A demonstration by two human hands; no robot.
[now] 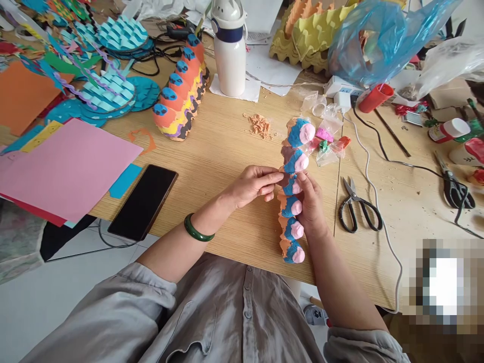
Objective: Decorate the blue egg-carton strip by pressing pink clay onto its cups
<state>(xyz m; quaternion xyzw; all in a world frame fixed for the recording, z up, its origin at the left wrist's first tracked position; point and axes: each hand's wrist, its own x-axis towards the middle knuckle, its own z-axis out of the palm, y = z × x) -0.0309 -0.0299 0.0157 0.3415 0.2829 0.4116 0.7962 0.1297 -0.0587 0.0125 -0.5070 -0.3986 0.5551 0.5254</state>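
Observation:
A strip cut from an egg carton (291, 205) is held over the front of the table, its cups covered in blue, pink, orange and some brown. My right hand (313, 204) grips it from the right side, thumb near a pink bump. From the left, my left hand (258, 184) pinches the strip's edge at a brown patch, with thumb and index finger together. Whether a loose bit of brown clay is between those fingertips I cannot tell. Beyond it lies a small heap of orange crumbs (260, 126). Small bags of coloured clay (328, 143) lie just behind the strip.
Black-handled scissors (355, 204) and a white cable (372, 186) lie to the right. A phone (143, 201) and pink paper (75, 171) are on the left. Farther back stand a painted egg-carton piece (181, 96), a white bottle (230, 55) and yellow egg cartons (317, 38).

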